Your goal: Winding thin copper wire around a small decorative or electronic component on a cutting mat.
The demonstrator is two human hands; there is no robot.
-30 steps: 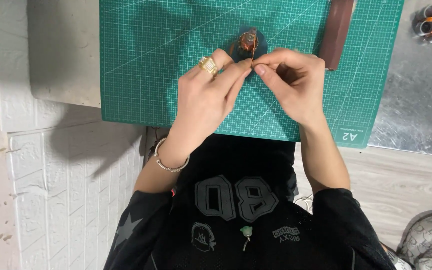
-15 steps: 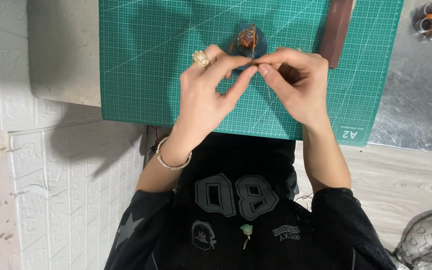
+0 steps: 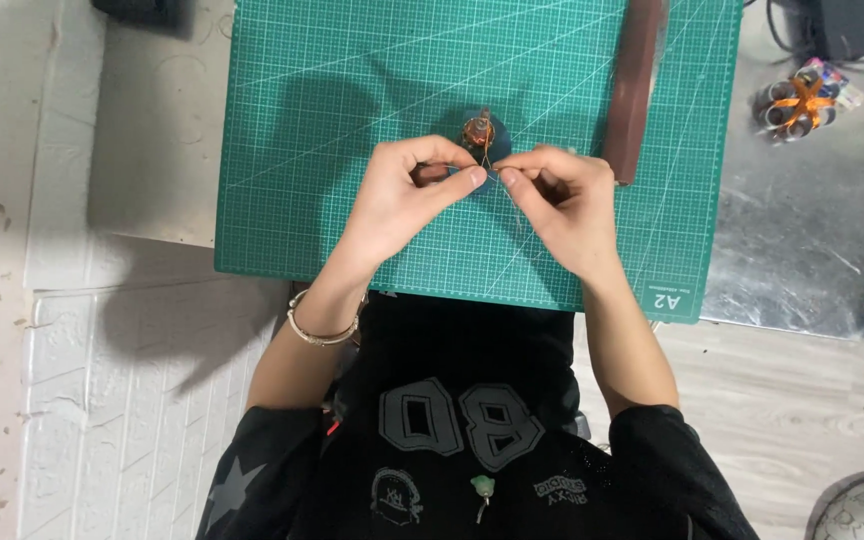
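Copper wire (image 3: 489,160) pinched between both hands (image 3: 407,200) mid-mat (image 3: 332,130).

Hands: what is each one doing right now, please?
Left hand: fingers pinched shut on thin wire.
Right hand: pinched shut on the same wire, beside the small dark object.

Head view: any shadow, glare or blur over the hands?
Head view: sharp overall; a soft shadow falls on the green cutting mat up-left of the left hand and right hand; mild sheen on the metal tabletop; the fine wire they pinch is barely resolvable.
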